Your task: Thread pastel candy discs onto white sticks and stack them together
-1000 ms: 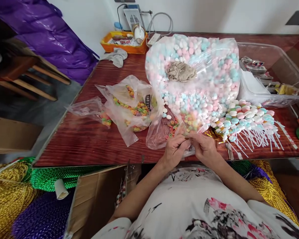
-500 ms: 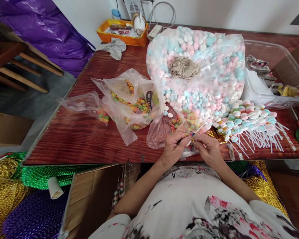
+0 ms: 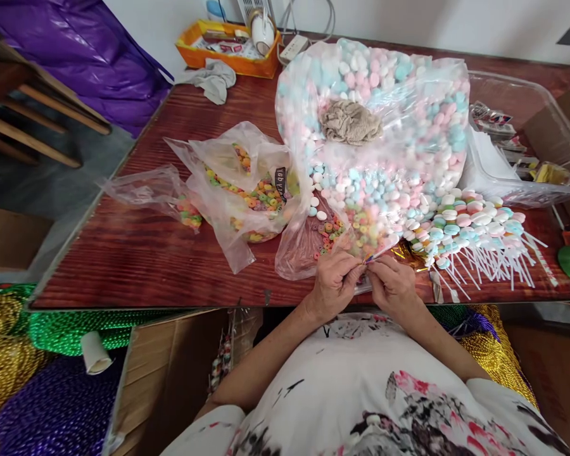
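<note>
At the table's front edge, my left hand (image 3: 333, 284) and my right hand (image 3: 395, 282) are close together, both with fingers pinched. Between the fingertips runs a thin white stick (image 3: 382, 247), slanting up to the right, with a tiny blue bit at its lower end. What else the fingers grip is too small to tell. Just beyond the hands is a clear bag of small coloured rings (image 3: 331, 235). To the right lies a pile of pastel macaron-like pieces on white sticks (image 3: 475, 221).
A big clear bag of pastel pieces (image 3: 375, 76) with a brown cloth (image 3: 350, 122) on top fills the table's middle. More ring bags (image 3: 261, 196) lie left. An orange tray (image 3: 190, 54) stands at the back, a clear bin (image 3: 527, 190) at right. Beads (image 3: 76, 332) hang below.
Both hands have drawn slightly closer together, and the fingers now cover more of the small piece at the stick's end. The view has shifted a little; the things on the table look unmoved.
</note>
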`<action>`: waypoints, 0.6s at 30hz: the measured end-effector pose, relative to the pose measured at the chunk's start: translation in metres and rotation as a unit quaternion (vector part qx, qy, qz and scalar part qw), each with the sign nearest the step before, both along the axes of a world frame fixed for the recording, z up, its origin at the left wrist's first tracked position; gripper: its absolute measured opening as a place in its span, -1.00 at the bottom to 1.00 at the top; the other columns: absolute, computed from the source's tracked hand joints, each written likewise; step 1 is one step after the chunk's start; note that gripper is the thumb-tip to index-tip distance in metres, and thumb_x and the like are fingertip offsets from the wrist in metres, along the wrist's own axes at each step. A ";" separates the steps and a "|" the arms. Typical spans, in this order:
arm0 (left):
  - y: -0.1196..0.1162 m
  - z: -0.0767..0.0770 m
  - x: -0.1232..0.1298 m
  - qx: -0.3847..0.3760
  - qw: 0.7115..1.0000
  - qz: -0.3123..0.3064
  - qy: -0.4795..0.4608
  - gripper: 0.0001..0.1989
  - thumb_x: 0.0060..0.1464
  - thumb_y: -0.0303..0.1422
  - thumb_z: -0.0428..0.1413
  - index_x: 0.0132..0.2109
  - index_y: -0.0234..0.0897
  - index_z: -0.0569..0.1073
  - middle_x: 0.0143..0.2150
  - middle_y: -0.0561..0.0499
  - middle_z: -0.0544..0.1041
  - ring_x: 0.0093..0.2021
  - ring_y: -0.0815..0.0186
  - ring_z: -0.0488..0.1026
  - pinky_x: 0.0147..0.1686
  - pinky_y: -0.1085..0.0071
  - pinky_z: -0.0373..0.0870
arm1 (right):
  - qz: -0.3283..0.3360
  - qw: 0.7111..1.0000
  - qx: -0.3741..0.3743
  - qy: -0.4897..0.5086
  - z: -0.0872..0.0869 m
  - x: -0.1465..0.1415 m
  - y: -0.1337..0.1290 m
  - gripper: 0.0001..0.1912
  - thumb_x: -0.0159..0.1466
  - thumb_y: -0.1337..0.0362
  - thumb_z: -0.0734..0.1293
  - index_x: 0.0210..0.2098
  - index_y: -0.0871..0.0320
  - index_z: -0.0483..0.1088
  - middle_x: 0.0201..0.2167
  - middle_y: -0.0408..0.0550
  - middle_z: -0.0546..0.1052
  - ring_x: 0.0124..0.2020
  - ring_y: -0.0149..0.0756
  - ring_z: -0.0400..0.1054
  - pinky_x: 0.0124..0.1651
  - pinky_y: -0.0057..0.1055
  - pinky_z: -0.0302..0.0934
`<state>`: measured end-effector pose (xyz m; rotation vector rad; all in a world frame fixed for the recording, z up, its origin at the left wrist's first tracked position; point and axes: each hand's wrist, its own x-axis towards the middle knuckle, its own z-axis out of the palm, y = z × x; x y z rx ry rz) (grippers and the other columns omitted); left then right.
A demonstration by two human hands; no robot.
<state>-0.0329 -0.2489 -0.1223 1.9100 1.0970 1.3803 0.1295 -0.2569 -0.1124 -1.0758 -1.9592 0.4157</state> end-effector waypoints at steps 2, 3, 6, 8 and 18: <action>0.000 0.003 -0.003 -0.017 0.999 -0.007 -0.035 -0.88 0.20 -0.41 0.14 -0.29 -0.31 0.56 -0.41 -0.02 0.54 -0.36 0.35 0.44 -0.29 0.41 0.37 | 0.017 0.994 -0.067 0.081 -0.002 0.001 -0.001 -0.85 0.28 0.44 0.30 -0.29 0.14 0.51 -0.37 -0.05 0.58 -0.38 -0.37 0.43 -0.31 -0.43 0.32; 0.001 0.005 -0.004 -0.037 0.997 -0.017 -0.059 -0.86 0.21 -0.40 0.14 -0.32 -0.31 0.56 -0.43 0.00 0.54 -0.38 0.36 0.44 -0.30 0.43 0.37 | 0.029 0.983 -0.125 0.132 -0.003 0.002 -0.002 -0.88 0.28 0.39 0.32 -0.28 0.13 0.52 -0.39 -0.08 0.57 -0.41 -0.38 0.42 -0.33 -0.43 0.32; 0.001 0.015 -0.007 -0.127 0.982 -0.084 -0.114 -0.79 0.21 -0.32 0.15 -0.36 -0.32 0.56 -0.46 0.01 0.53 -0.43 0.38 0.42 -0.35 0.45 0.35 | 0.086 0.911 -0.306 0.263 -0.007 0.008 -0.001 -0.88 0.26 0.23 0.37 -0.35 0.14 0.51 -0.58 -0.20 0.46 -0.61 -0.45 0.26 -0.51 -0.47 0.22; 0.002 0.022 -0.009 -0.185 0.967 -0.131 -0.119 -0.76 0.18 -0.28 0.17 -0.38 -0.34 0.58 -0.47 0.00 0.52 -0.46 0.39 0.40 -0.39 0.46 0.33 | 0.128 0.884 -0.354 0.278 -0.006 0.012 0.003 -0.81 0.26 0.16 0.37 -0.37 0.15 0.48 -0.63 -0.24 0.40 -0.66 -0.47 0.16 -0.58 -0.48 0.13; 0.009 0.036 -0.025 -0.571 0.745 -0.328 -0.110 -0.79 -0.17 -0.28 0.33 -0.53 -0.34 0.54 -0.67 0.09 0.39 -0.69 0.47 0.24 -0.70 0.55 0.18 | 0.301 0.911 0.255 -0.119 0.026 0.037 0.011 -0.76 0.28 0.46 0.17 -0.17 0.17 0.42 -0.42 -0.02 0.47 -0.42 -0.28 0.31 -0.36 -0.27 0.29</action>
